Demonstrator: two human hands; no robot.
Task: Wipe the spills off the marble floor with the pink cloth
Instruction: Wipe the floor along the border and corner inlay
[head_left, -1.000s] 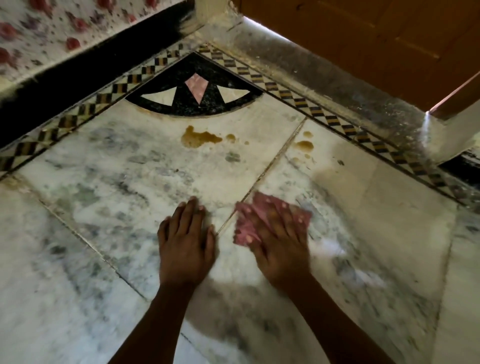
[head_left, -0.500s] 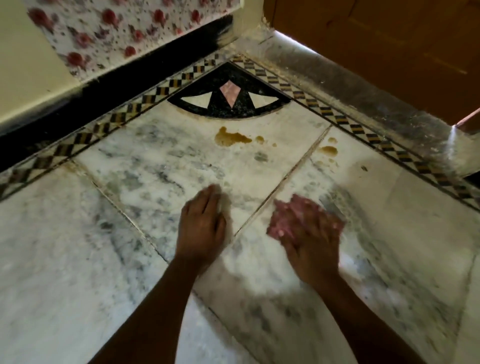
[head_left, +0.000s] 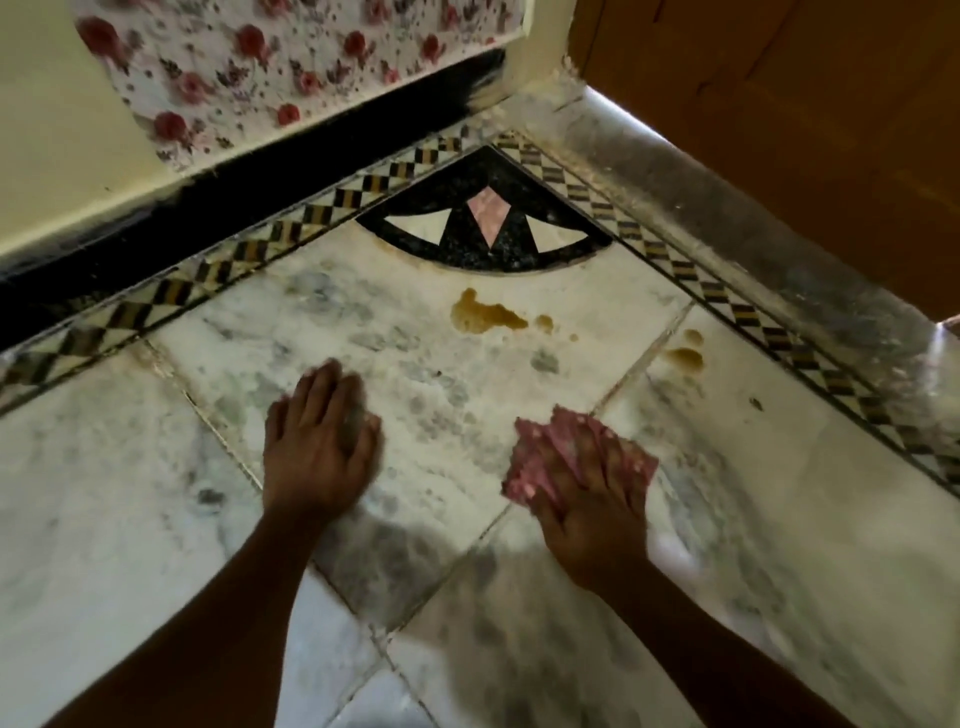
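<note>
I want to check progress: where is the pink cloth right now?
Head view, right of centre: pink cloth lies under the right hand, short of both brown spills.

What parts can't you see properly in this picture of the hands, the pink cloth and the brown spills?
All in the head view:
- Crumpled pink cloth: its middle is hidden under the right hand.
- Left hand: motion blur smears its fingers.
- Brown wooden door: cut off by the top and right edges.
- Small dark speck on the white marble floor: too small to identify.
</note>
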